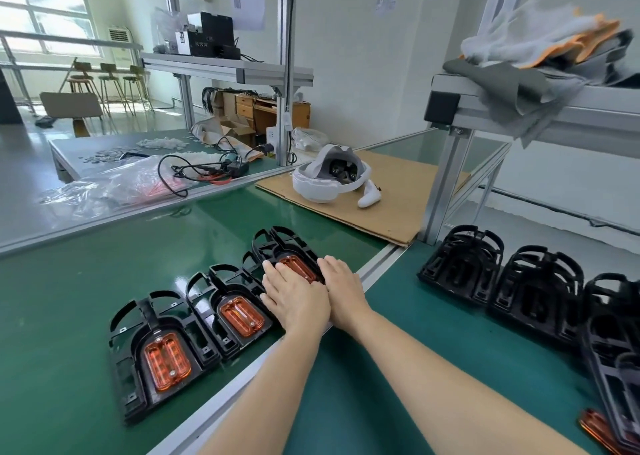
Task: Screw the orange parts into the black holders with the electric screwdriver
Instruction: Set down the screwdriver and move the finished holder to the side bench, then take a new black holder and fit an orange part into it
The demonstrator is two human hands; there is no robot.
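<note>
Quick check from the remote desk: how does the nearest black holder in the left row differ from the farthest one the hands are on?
The nearest holder lies untouched; the farthest holder has the left hand and right hand resting flat on it. The nearest holder's orange part shows fully, with two screws visible; the farthest holder's orange part is mostly hidden between the hands. Both are black, lie flat on the green mat, and carry an orange part.

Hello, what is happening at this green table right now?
A person rests both hands, left hand and right hand, flat on the farthest black holder in a row of three, over its orange part. The two nearer holders already carry orange parts. Empty holders wait at the right. No screwdriver is in view.
</note>
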